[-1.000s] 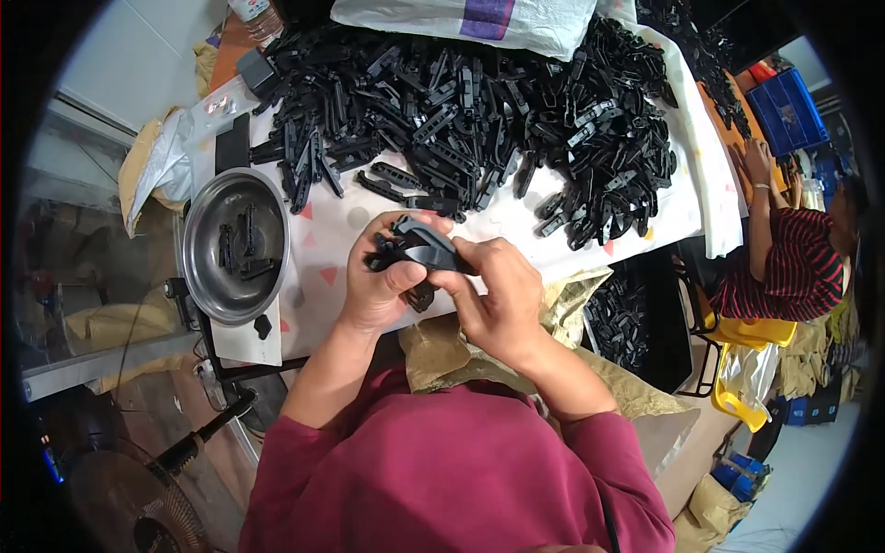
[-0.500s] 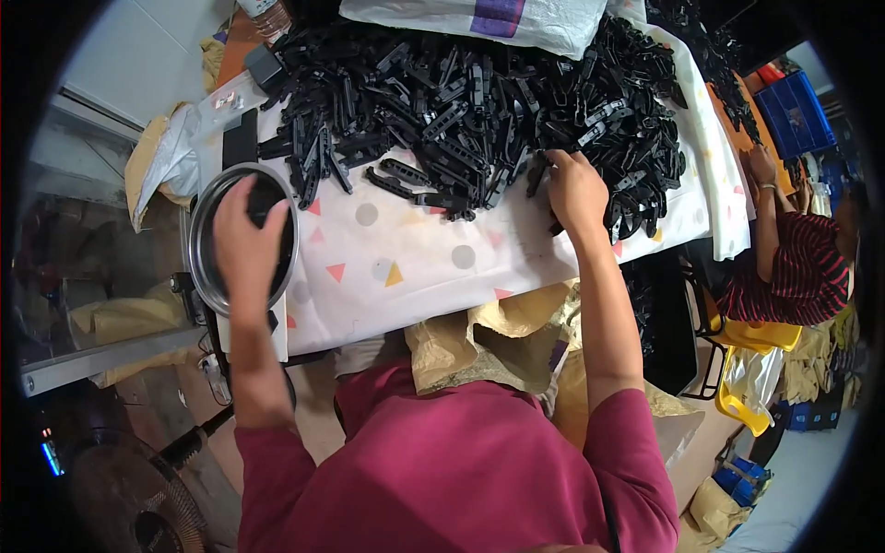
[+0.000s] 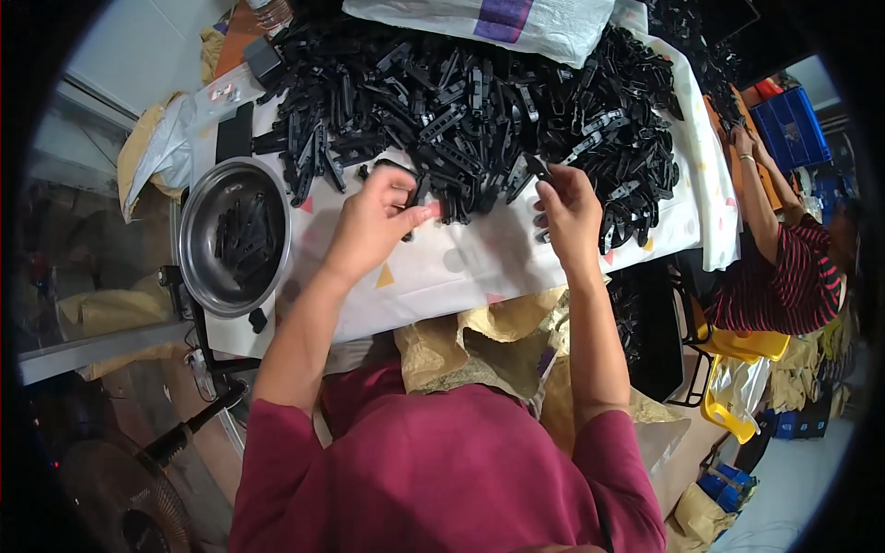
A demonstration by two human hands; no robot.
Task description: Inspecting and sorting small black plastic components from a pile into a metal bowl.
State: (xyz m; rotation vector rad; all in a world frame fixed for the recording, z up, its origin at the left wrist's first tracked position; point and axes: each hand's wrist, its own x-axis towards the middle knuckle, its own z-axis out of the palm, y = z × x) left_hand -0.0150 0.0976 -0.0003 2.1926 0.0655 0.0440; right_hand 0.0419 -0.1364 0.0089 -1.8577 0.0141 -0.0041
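A large pile of black plastic parts (image 3: 461, 129), many long and narrow, covers the far part of the table. At the pile's near edge my left hand (image 3: 376, 221) is closed, fingers slightly blurred, with a black part between thumb and fingers. My right hand (image 3: 573, 217), beside the pile's right portion, pinches a small dark piece (image 3: 537, 168) between thumb and forefinger. Its other fingers are curled. On the left stands a round metal bowl (image 3: 191, 241) with several black parts lying in it.
A patterned white cloth (image 3: 359, 309) covers the table. A white sack (image 3: 544, 32) lies over the pile's far side. Below the near edge hangs a tan sack (image 3: 433, 355). At lower left is a fan (image 3: 120, 498). On the right, another person (image 3: 784, 267) works beside a blue crate (image 3: 791, 127).
My left hand has moved right from over the bowl to the pile, uncovering the parts in the bowl. My right hand has drawn slightly nearer, lifting a small dark piece.
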